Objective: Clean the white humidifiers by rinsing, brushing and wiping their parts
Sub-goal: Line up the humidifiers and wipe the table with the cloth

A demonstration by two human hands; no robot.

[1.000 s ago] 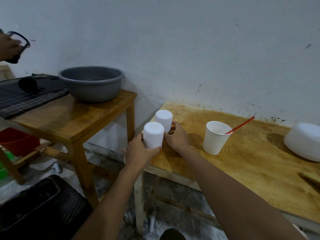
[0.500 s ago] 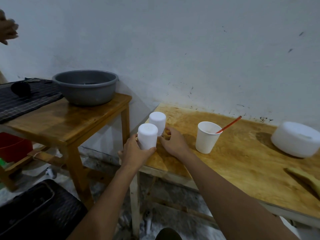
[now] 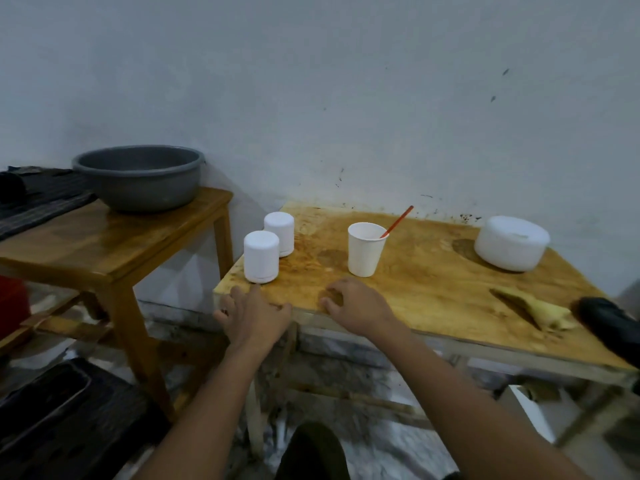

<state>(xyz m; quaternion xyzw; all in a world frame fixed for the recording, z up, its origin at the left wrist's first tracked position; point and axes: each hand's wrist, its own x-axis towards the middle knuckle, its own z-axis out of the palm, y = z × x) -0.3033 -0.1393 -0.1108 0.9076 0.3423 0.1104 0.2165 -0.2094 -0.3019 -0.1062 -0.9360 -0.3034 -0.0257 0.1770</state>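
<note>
Half a second ago each hand was holding one humidifier. Now the left hand (image 3: pixel 252 313) and the right hand (image 3: pixel 356 306) are hovering over the front edge of the worktop (image 3: pixel 433 271) and holding nothing, with their fingers (image 3: pixel 254 297) loosely bent and free. The near humidifier (image 3: pixel 261 256) and the far humidifier (image 3: pixel 279 233) are standing upright at the left corner, just beside each other. I think they are set down and waiting, and the rinsing is not yet starting. A cup (image 3: pixel 365 249) with a red stick (image 3: pixel 398 221) is standing near the right hand, a white tub (image 3: pixel 512 242) is sitting far right, a yellow cloth (image 3: pixel 533 306) is lying near the front, and a grey basin (image 3: pixel 138 176) is resting on the side table (image 3: pixel 104 244). Nothing is blocking the humidifiers, but a careless reach could be tipping the cup.
</note>
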